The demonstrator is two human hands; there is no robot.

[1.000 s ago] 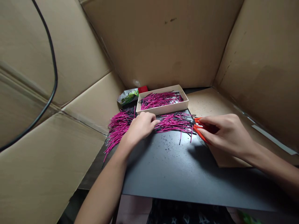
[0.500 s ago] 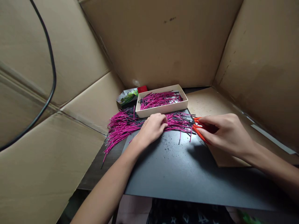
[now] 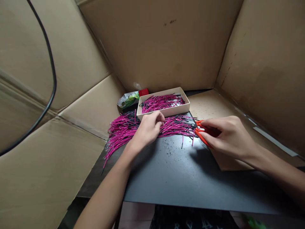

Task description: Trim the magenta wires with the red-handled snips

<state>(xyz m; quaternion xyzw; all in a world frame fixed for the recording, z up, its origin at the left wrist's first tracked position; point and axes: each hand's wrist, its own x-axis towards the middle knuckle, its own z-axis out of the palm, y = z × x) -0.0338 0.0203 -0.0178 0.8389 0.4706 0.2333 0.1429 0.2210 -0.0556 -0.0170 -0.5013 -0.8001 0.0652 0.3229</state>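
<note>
My right hand holds orange-handled wire cutters, the handles apart and the dark head pointing left at the ends of the wires. Short magenta and black wires lie in a long heap across the table. Over the middle of this heap is my left hand, its thumb and fingers closed together; what they pinch, if anything, is hidden. Just behind the heap stands a shallow cream box with more such wires inside.
Cardboard walls enclose the dark table. A green and white packet with a red end lies behind the heap at left. A cardboard sheet covers the right side. A black cable hangs at upper left.
My left hand has shifted slightly left and up over the heap. The right hand and cutters hold nearly the same position, and the whole view has moved a little.
</note>
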